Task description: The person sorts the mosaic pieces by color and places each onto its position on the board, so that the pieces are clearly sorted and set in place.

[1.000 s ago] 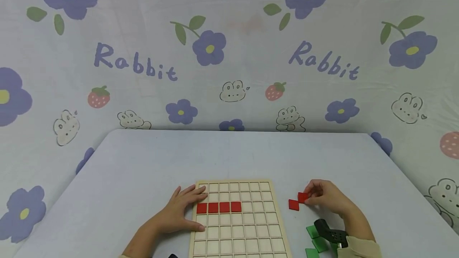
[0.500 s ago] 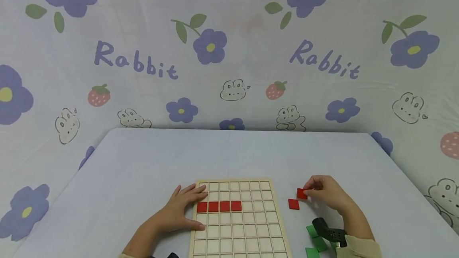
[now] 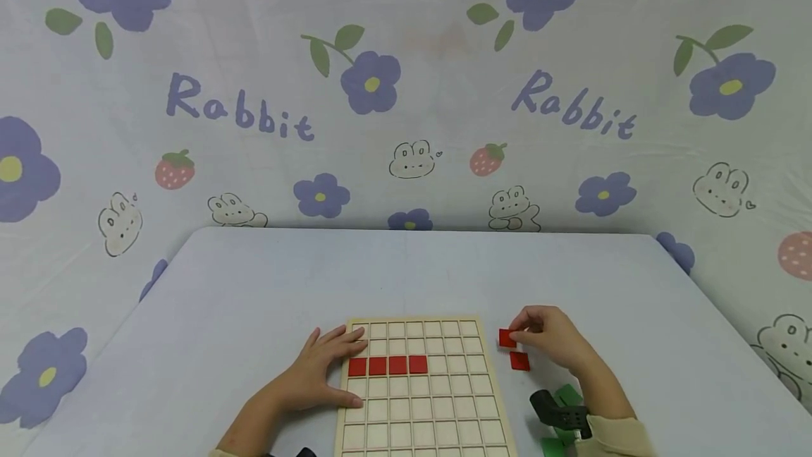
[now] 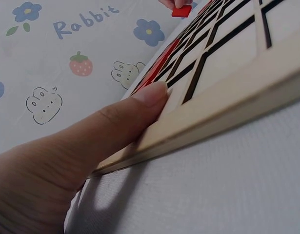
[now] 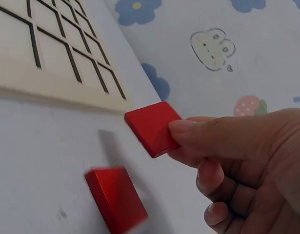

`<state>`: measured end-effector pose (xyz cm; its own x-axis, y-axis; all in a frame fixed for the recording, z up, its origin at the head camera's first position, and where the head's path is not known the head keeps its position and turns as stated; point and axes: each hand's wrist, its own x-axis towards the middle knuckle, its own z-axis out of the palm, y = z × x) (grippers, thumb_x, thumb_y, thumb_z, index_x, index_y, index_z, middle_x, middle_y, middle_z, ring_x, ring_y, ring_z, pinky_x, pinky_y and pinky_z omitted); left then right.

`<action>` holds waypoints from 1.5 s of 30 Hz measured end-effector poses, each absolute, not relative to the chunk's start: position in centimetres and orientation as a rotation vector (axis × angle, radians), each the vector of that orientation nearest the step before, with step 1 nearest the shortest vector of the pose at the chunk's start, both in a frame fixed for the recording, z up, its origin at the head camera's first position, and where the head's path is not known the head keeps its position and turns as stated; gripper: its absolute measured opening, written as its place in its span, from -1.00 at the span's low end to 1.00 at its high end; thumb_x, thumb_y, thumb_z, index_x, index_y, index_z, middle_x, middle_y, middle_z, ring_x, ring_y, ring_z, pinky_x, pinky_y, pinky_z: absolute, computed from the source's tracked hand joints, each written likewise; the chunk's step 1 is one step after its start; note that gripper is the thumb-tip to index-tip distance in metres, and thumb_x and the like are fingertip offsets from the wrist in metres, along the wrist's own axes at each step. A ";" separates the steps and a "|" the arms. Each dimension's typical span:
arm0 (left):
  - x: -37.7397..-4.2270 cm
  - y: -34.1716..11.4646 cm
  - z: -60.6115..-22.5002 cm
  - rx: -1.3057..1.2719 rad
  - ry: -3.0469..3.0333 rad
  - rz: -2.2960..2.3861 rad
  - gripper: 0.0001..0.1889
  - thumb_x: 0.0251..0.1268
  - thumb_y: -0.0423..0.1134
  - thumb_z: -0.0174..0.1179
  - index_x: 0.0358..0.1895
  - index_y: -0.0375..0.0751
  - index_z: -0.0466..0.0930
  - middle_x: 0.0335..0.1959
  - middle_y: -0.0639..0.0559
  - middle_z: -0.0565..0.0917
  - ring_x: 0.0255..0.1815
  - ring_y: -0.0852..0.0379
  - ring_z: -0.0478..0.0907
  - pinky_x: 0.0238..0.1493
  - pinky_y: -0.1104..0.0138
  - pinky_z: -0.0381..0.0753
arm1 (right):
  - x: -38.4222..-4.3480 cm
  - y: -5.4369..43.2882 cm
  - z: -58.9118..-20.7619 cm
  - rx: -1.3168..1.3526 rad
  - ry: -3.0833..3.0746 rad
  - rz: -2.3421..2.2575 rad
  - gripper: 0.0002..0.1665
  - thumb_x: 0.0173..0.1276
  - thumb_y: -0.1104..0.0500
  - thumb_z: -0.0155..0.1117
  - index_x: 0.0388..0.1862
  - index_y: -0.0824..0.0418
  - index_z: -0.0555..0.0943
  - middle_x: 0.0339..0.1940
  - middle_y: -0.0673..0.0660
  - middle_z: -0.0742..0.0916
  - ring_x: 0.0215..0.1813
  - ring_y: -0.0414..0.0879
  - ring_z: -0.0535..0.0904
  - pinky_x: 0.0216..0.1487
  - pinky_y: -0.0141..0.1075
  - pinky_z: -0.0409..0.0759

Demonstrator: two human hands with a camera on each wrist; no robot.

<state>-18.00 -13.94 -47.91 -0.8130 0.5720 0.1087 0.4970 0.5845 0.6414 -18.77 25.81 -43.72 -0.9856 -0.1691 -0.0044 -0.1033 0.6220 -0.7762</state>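
Observation:
A wooden grid board lies on the white table, with several red square tiles side by side in one row at its left. My left hand rests spread on the board's left edge; in the left wrist view its thumb lies over the frame. To the right of the board, my right hand pinches a red tile between thumb and forefinger, raised off the table. Another red tile lies on the table just below that hand, also seen in the right wrist view.
Several green tiles lie at the lower right, partly hidden by the right wrist and its black camera mount. A patterned curtain hangs behind the table.
My right hand has lifted the red tile and moved left with it toward the board's right edge. My left hand has stayed in place.

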 end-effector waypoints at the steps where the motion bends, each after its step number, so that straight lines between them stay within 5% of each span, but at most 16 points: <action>1: -18.0 -13.9 -47.9 0.915 2.698 1.040 -0.11 -0.23 0.20 0.43 0.27 -0.09 0.40 0.40 -0.02 0.30 0.48 -0.20 0.01 0.39 -0.23 -0.38 | -18.8 25.5 -43.7 -0.239 2.752 -1.333 -0.93 0.20 0.28 0.29 -0.36 0.28 0.60 -0.38 0.11 0.67 -0.39 -0.12 0.50 -0.39 -0.36 0.53; 18: -18.0 -13.9 -48.1 0.895 2.702 1.029 -0.11 -0.24 0.22 0.42 0.27 -0.07 0.40 0.41 0.00 0.29 0.49 -0.19 0.00 0.40 -0.23 -0.38 | -18.5 20.7 -43.5 -0.105 2.614 -1.630 -0.85 0.20 0.25 0.31 -0.28 0.32 0.62 -0.35 0.09 0.70 -0.29 -0.10 0.57 -0.24 -0.29 0.54; 45: -18.1 -14.1 -48.0 0.932 2.693 1.040 -0.12 -0.21 0.19 0.42 0.28 -0.08 0.39 0.41 -0.01 0.29 0.48 -0.19 0.00 0.39 -0.24 -0.37 | -17.6 17.2 -44.3 -0.281 2.512 -1.631 -0.84 0.23 0.26 0.28 -0.26 0.34 0.62 -0.28 0.18 0.70 -0.39 -0.12 0.53 -0.40 -0.34 0.52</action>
